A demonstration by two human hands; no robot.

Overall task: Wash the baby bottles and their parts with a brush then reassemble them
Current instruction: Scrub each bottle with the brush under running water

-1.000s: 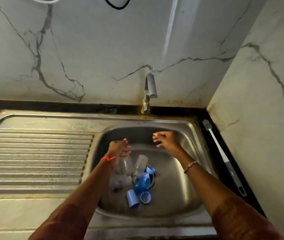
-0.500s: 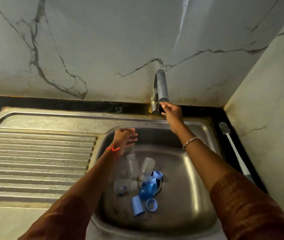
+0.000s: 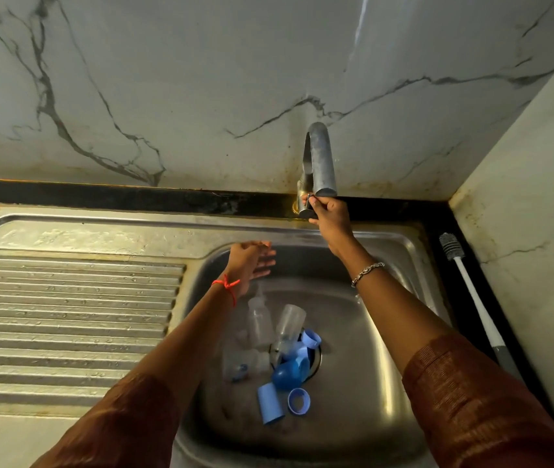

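Backdrop: grey-veined marble wall (image 3: 201, 79) behind and to the right, meeting a black strip of desk (image 3: 100, 194).
Sink: a steel sink (image 3: 83, 228) with a ribbed drainboard (image 3: 66, 315) on its left. The tap (image 3: 319, 157) stands at the back edge, its spout curving over the basin.
Right hand: the right hand (image 3: 328, 214) reaches to the foot of the tap, fingers curled round the small lever under the spout. No stream of water can be made out.
Left hand: the left hand (image 3: 252, 261) grasps nothing. Its fingers are straight and close together, held over the basin's back left corner, apart from the tap.
Bottles and parts: all lie on the basin bottom around the drain (image 3: 316, 358). The clear bottles (image 3: 258, 322) are closest to the left hand, just on the person's side of it. A dark blue cap (image 3: 291, 373), a pale blue sleeve (image 3: 270, 403) and a blue ring (image 3: 299, 401) lie nearer the front. Nothing is assembled.
Brush: the brush (image 3: 471, 298) lies on the desk strip right of the basin, and neither hand touches it.
Relation that counts: the brush's long axis runs back to front, with the bristle head at the far end by the wall corner and the handle toward the person. It lies outside the right forearm, so the right hand is the nearer one, while the bottles sit below the left hand.
Step in hand: most likely working the tap for water, and scrubbing looks not yet begun. The natural split is for the left hand to drop to a bottle while the right hand leaves the lever for the brush handle.
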